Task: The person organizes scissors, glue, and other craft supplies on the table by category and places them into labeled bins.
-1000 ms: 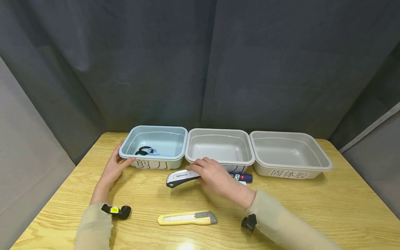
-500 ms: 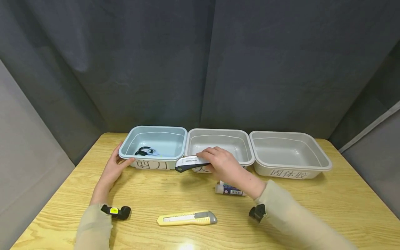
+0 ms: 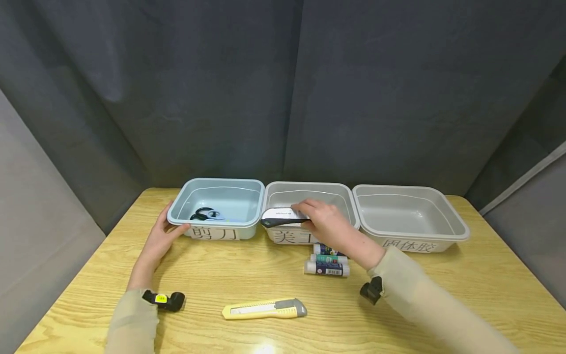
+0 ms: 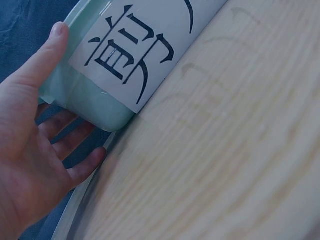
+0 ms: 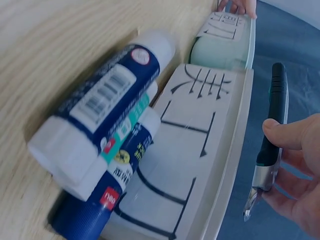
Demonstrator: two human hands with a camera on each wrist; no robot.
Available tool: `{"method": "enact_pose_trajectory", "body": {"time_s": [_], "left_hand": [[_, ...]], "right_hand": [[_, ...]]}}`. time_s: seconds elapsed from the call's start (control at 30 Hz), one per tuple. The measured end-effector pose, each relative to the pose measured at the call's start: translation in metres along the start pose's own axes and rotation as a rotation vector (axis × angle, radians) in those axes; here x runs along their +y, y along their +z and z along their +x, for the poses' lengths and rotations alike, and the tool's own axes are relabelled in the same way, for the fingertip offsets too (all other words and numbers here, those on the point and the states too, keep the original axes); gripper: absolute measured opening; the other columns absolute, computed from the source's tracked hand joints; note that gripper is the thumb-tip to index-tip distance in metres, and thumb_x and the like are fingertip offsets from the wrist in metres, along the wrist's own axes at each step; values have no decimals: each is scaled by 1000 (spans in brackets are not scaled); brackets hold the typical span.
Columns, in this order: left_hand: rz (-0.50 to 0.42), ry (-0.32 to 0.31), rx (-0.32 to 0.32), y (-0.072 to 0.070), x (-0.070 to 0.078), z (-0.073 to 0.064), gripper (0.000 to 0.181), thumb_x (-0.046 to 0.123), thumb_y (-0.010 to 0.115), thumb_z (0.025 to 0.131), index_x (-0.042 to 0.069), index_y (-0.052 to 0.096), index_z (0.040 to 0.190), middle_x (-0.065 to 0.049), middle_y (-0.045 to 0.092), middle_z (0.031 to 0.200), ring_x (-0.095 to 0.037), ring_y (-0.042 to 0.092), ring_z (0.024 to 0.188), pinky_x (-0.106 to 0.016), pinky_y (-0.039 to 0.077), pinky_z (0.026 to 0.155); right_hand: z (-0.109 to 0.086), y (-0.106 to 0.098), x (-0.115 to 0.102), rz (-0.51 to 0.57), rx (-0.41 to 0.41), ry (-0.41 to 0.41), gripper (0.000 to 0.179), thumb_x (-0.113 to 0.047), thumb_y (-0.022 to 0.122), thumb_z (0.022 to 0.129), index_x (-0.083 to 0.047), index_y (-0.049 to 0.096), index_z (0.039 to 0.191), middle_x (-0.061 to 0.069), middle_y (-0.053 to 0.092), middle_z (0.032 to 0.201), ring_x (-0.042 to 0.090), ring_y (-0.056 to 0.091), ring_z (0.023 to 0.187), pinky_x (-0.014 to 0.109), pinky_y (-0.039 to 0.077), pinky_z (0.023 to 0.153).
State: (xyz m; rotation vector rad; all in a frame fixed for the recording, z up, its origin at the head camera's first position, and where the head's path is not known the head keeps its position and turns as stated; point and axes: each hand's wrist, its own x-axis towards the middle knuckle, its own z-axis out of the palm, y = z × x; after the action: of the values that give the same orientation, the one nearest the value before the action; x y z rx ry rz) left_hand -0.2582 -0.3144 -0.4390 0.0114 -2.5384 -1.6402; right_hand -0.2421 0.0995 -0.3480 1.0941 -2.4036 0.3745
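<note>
My right hand (image 3: 329,223) grips a white-and-black utility knife (image 3: 285,216) over the front rim of the middle grey bin (image 3: 309,185). In the right wrist view, the thumb presses the knife's dark handle (image 5: 272,112), whose metal tip points down toward the lower left. My left hand (image 3: 161,241) holds the front left corner of the light-blue bin (image 3: 221,181), thumb on the front and fingers along the side. Black-handled and light-blue scissors (image 3: 208,214) lie inside it. A yellow box cutter (image 3: 265,309) lies on the table, nearer the front.
Several glue sticks (image 3: 326,268) lie together before the middle bin, one stacked against another in the right wrist view. A right grey bin (image 3: 411,188) with a paper label stands beside it. The wooden table (image 3: 199,275) ends at a dark curtain (image 3: 283,98).
My right hand has lifted the utility knife up and to the right, from above the table to the middle bin's front rim, uncovering the glue sticks. My left hand stays at the light-blue bin.
</note>
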Motion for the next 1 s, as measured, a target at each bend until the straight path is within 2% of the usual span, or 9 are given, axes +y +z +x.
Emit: {"method": "enact_pose_trajectory", "body": {"time_s": [0.3, 0.83, 1.0], "left_hand": [[-5, -2, -1, 0, 0, 0, 90, 34, 66, 82, 22, 6, 148, -12, 19, 150, -35, 28, 127, -57, 16, 104], [8, -8, 5, 0, 3, -3, 90, 32, 66, 83, 21, 5, 148, -13, 18, 151, -35, 29, 127, -56, 17, 105], [12, -12, 18, 1, 3, -2, 90, 33, 67, 82, 23, 7, 148, -12, 20, 150, -35, 30, 126, -55, 18, 105]], "right_hand": [[0, 4, 16, -11, 3, 42, 40, -1, 74, 71, -3, 62, 109, 9, 64, 99, 24, 63, 86, 37, 52, 71], [8, 12, 38, 7, -157, 154, 38, -5, 73, 75, -4, 62, 111, 10, 64, 105, 27, 61, 94, 40, 50, 78], [11, 17, 43, 7, -212, 187, 38, -8, 74, 75, -7, 63, 111, 8, 64, 104, 26, 61, 93, 41, 50, 76]]}}
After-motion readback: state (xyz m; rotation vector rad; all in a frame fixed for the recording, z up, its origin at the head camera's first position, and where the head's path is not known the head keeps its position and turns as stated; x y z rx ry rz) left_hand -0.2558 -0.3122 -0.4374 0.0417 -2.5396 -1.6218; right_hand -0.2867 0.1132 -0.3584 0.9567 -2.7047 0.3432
